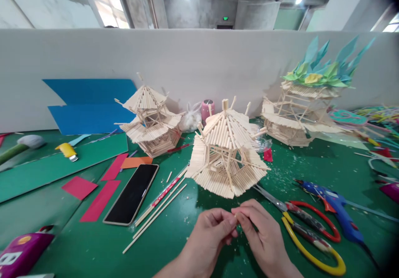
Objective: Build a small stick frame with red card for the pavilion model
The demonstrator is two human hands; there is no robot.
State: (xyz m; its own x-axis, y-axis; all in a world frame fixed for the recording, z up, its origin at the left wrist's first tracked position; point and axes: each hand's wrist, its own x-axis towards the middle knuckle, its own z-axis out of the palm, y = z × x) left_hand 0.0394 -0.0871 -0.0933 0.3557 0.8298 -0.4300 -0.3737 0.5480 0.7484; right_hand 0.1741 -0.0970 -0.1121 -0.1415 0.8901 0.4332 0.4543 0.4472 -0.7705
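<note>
Low in the head view, my left hand [208,237] and my right hand [264,238] meet with thumbs and fingertips pinched together. A tiny pale bit shows between the fingertips, too small to name. Just beyond them stands a two-tiered pavilion model [227,130] built of thin wooden sticks, apart from both hands. To the right of my right hand lie scissors [307,220] with red and yellow handles, and a blue hot glue gun [336,205]. Thin wooden sticks [156,215] lie left of my left hand, some in a red-printed wrapper.
Behind stand another stick pavilion [149,120] and one topped with folded paper leaves [299,107]. A phone [132,195], red paper pieces [100,201], a yellow cutter [67,151] and a purple device [23,251] lie left. A pale partition [199,62] closes the table's back.
</note>
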